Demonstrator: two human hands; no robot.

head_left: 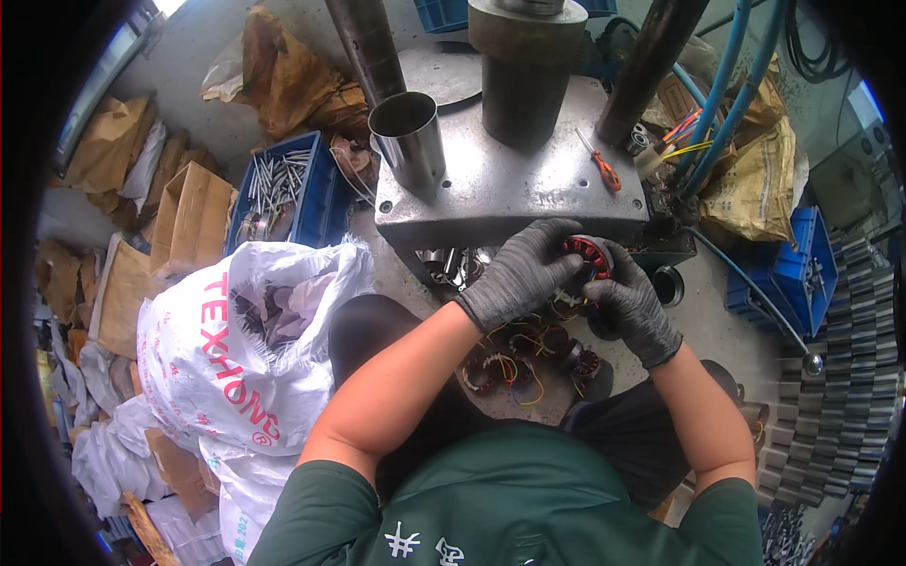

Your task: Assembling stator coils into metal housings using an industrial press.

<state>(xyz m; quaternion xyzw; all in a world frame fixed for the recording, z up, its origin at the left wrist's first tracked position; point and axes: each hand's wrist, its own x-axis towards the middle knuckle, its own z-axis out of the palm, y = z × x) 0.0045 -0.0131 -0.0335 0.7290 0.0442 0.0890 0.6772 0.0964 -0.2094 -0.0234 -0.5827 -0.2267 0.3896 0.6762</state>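
Note:
Both my hands wear dark grey gloves and hold one round motor stator (585, 256) with red insulation and copper windings, just below the front edge of a steel press table (500, 189). My left hand (521, 274) grips it from the left and above. My right hand (630, 304) cups it from the right and below. Several more wound stators (528, 363) with yellow and red wires lie on the floor between my knees.
A steel sleeve (411, 140) and a dark cylinder (527, 75) stand on the press table, with an orange screwdriver (602, 165). A white sack (236, 340) sits at my left, a blue bin of metal pins (283, 189) behind it, stacked grey parts (840, 377) at right.

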